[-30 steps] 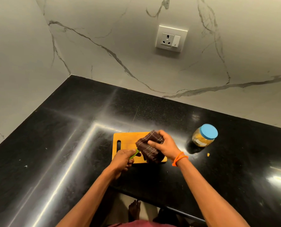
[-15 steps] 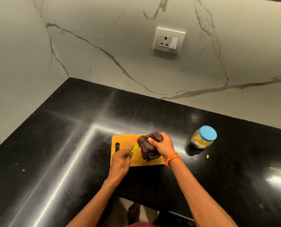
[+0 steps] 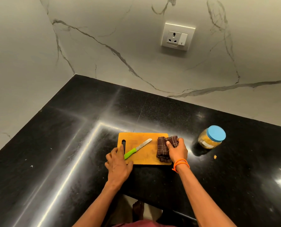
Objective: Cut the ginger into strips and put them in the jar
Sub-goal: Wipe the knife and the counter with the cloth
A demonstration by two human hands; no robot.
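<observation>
A: Brown checked cloth (image 3: 165, 149), soft and limp, is what the right hand (image 3: 177, 150) grips, fingers curled over its top at the board's three o'clock edge; the wrist is bent down, with an orange band (image 3: 181, 164) on it.

B: And the left hand (image 3: 118, 163)?

A: It lies flat and relaxed, fingers straight, on the board's (image 3: 144, 154) nine o'clock end by the slot, holding nothing. The knife (image 3: 137, 149) rests free beside it, green handle just by the fingers, blade pointing to two o'clock.

B: Where's the ginger?

A: In the jar (image 3: 211, 137), I'd judge, from the yellow mass behind the glass. It stands at three o'clock of the board, well apart, blue lid on. One scrap (image 3: 215, 156) lies on the counter (image 3: 70, 161) at its six o'clock.

B: How would the jar handle?

A: Probably light, stiff and smooth; grasp round the body, not the lid.
</observation>
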